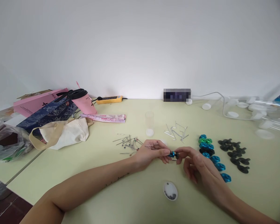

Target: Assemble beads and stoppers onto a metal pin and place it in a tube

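Observation:
My left hand [152, 153] pinches a small blue-and-black part [172, 154] between thumb and fingers. A thin metal rod [151, 146] passes by the same hand. At the part's black end are the fingertips of my right hand [197, 163], bent and closed on it; its other fingers curl inward. Beneath the hands sits a white shallow dish [170, 190] with small dark pieces in it. Thin pins with small round heads [130, 143] lie left of my left hand. Several L-shaped hex keys [176, 132] are scattered beyond the hands.
Blue, green and black metal parts [215, 159] line up right of my right hand, beside black curved pieces [235, 153]. A clear tube [149, 123] stands behind. Cloth bag [67, 133], pink cup [84, 104] and power strip [109, 99] are leftward; plastic containers [263, 118] lie right.

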`<move>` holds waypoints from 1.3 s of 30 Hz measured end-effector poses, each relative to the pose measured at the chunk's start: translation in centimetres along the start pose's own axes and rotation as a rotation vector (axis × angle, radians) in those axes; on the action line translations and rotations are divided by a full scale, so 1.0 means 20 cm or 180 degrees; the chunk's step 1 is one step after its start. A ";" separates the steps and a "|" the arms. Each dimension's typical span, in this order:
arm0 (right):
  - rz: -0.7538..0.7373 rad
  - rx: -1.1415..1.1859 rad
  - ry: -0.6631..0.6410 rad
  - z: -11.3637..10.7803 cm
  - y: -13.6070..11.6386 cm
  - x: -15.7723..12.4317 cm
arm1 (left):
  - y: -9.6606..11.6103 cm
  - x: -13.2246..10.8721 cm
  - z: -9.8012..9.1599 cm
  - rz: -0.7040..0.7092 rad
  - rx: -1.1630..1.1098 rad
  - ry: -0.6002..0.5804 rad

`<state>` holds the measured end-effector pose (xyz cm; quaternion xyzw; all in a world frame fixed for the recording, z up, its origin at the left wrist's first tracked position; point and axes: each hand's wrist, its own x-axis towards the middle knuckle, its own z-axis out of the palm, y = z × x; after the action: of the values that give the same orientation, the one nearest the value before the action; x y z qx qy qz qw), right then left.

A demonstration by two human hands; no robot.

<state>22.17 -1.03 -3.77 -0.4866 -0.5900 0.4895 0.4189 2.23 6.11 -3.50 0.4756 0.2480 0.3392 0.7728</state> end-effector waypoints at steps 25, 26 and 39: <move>-0.0071 0.0182 0.0027 0.01 -0.02 0.00 | 0.01 0.00 0.01 -0.0079 0.0110 0.0098; -0.0073 0.0183 0.0030 0.01 -0.02 0.00 | 0.01 0.00 0.01 -0.0082 0.0109 0.0099; -0.0068 0.0092 0.0109 0.01 -0.03 0.00 | 0.01 0.00 0.01 -0.0035 0.0053 0.0035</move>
<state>21.92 -1.11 -3.30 -0.4825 -0.5808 0.4851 0.4411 2.25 6.06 -3.27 0.4787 0.2576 0.3355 0.7693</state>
